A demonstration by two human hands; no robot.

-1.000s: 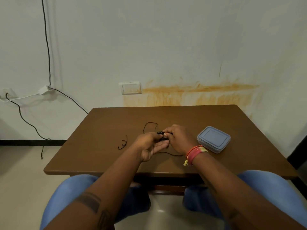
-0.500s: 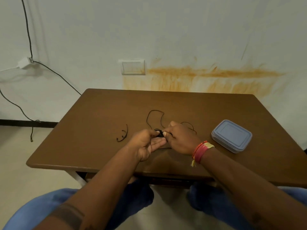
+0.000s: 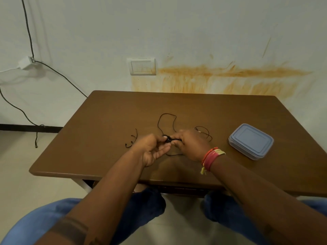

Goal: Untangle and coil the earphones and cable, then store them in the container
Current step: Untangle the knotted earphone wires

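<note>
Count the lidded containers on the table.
1: the blue container, lid on, at the table's right side, right of the right hand.

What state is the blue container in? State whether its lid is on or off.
Lid on: the blue container sits shut on the table, its flat lid seated over the rim. Contents cannot be told.

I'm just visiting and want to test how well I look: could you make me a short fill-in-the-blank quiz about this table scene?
1. Both hands meet at a black ____ near the middle of the table.
2. The blue container has its lid ____.
3. The red band is worn on the ____ wrist.
4. The container sits to the ____ of the right hand.

Missing words: cable; on; right; right
</note>
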